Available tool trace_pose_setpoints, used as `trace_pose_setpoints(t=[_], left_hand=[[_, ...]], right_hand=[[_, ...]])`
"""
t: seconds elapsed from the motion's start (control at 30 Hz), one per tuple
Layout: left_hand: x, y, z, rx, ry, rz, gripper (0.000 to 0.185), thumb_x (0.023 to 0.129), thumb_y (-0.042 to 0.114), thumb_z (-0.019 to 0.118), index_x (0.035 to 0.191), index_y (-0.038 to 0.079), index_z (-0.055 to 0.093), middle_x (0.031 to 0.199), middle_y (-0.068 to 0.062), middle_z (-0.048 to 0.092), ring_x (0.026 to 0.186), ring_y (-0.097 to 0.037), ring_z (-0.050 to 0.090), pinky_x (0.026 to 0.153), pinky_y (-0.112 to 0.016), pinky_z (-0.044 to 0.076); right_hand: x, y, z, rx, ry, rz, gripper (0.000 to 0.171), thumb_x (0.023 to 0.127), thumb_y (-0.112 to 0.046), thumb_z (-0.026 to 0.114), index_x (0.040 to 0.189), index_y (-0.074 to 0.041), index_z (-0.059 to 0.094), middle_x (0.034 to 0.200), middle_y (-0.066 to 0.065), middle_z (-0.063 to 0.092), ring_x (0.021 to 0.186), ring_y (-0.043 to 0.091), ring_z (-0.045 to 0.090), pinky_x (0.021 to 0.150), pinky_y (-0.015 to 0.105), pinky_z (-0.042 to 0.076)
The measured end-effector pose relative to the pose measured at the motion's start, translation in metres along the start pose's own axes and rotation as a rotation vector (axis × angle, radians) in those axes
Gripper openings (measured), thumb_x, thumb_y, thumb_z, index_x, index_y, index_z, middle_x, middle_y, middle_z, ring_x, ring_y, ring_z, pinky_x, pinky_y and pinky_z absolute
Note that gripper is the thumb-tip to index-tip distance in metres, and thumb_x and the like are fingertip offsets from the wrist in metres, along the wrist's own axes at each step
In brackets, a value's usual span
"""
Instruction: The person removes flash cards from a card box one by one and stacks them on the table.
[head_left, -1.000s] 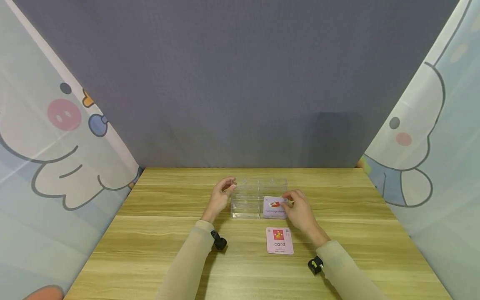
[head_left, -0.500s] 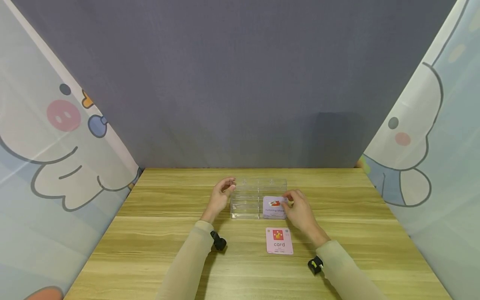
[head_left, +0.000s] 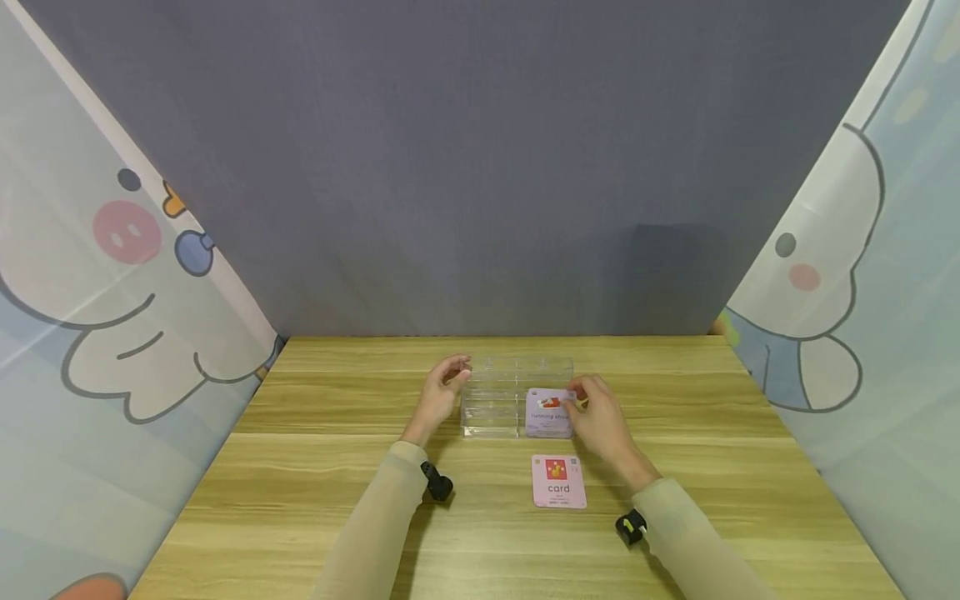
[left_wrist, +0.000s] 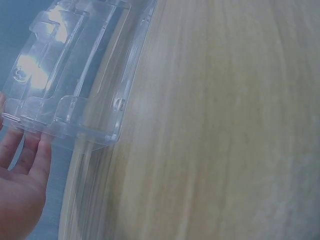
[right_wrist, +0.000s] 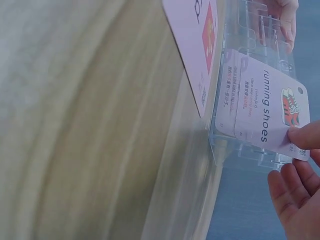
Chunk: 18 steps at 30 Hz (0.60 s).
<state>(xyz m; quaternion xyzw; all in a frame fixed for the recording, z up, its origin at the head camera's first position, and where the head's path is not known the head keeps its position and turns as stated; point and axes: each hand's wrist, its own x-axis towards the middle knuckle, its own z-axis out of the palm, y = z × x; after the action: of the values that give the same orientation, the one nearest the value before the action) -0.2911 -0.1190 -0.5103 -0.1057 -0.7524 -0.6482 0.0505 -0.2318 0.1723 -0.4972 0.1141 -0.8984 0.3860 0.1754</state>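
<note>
A clear plastic tiered card holder (head_left: 490,408) with two columns stands on the table. My left hand (head_left: 437,393) grips its left side; in the left wrist view the fingers (left_wrist: 41,157) lie against its end wall. My right hand (head_left: 600,421) pinches the right edge of a lilac "running shoes" card (head_left: 547,421) between thumb and fingers, at the front of the right column. In the right wrist view, the lower strip of another pale card (right_wrist: 227,102) shows by its bottom edge, inside the holder. A pink "card" flashcard (head_left: 558,482) lies face up on the table in front.
The wood-grain table (head_left: 315,500) runs back to a grey partition (head_left: 480,167). Cartoon-printed curtains (head_left: 840,275) hang at both sides. A black wrist camera (head_left: 631,527) is strapped by each sleeve.
The "running shoes" card has shifted slightly up in the holder, with my right fingers still on its edge. My left hand, the holder and the pink card stay in place.
</note>
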Motion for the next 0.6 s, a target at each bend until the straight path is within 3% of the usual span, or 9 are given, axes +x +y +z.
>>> trace_pose_setpoints(t=[0.1, 0.6], left_hand=[[0.0023, -0.006, 0.0012, -0.012, 0.009, 0.002, 0.035, 0.102, 0.009, 0.061, 0.134, -0.005, 0.059, 0.122, -0.022, 0.064, 0.113, -0.032, 0.059, 0.099, -0.047, 0.048], [0.0012, -0.007, 0.0002, 0.008, -0.001, 0.008, 0.036, 0.104, 0.011, 0.06, 0.137, -0.003, 0.057, 0.126, -0.023, 0.062, 0.116, -0.035, 0.058, 0.099, -0.049, 0.048]], right_hand=[[0.0005, 0.0008, -0.0002, 0.003, 0.004, 0.008, 0.023, 0.088, 0.0, 0.077, 0.108, -0.002, 0.067, 0.099, 0.008, 0.06, 0.092, 0.025, 0.058, 0.077, 0.04, 0.051], [0.0018, -0.0024, 0.0004, 0.063, 0.025, 0.0, 0.026, 0.087, 0.004, 0.076, 0.11, -0.001, 0.064, 0.101, 0.009, 0.059, 0.09, 0.024, 0.059, 0.078, 0.038, 0.052]])
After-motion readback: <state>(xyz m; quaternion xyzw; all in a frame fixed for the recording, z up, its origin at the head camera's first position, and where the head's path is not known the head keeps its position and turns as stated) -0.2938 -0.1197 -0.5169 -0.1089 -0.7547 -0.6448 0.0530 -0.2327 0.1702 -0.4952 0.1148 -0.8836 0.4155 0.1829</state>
